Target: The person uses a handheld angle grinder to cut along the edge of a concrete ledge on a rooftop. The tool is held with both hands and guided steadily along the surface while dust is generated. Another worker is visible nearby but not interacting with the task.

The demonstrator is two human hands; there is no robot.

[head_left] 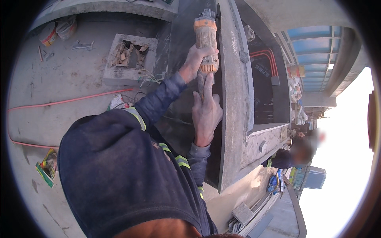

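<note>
A dusty orange and grey angle grinder [207, 39] stands lengthwise along the edge of a grey concrete or stone ledge [234, 91]. Its head is at the far end, where a thin dark disc edge appears close against the ledge's side. My left hand [195, 60] is closed around the grinder's body, thumb laid across it. Nearer to me, my right hand [208, 113] grips the narrow rear end, with the index finger stretched up along the casing. Part of that grip is hidden by the fingers themselves.
A square concrete block [111, 73] with a rubble-filled opening lies left, near loose wires [151, 77]. A red hose [71, 100] crosses the floor. Buckets [48, 34] stand far left. Right of the ledge are red conduits [266, 55] and another person [287, 158].
</note>
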